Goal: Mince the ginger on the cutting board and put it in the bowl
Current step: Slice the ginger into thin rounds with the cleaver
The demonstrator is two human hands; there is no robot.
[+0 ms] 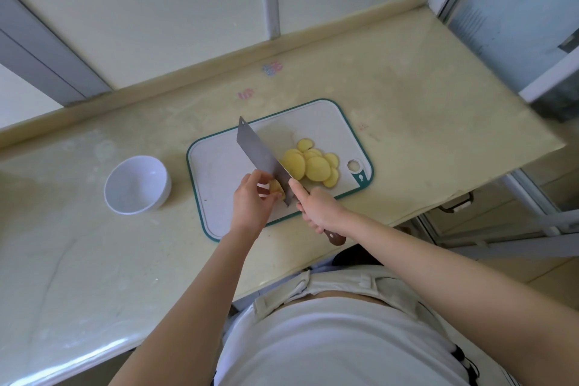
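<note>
Ginger stub (277, 188) sits just left of the cleaver (260, 153), pinched in the left grip (250, 200); right grip (319, 210) clasps its handle.

ginger piece (276, 187) mostly hidden by left hand (250, 204), cleaver (262, 157); handle (337, 239) mostly inside right hand (320, 209).

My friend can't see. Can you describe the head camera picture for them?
A left hand holds a ginger piece on a cutting board while the right hand slices it with a cleaver. Cut ginger slices lie right of the blade, and a white bowl sits left of the board.
</note>
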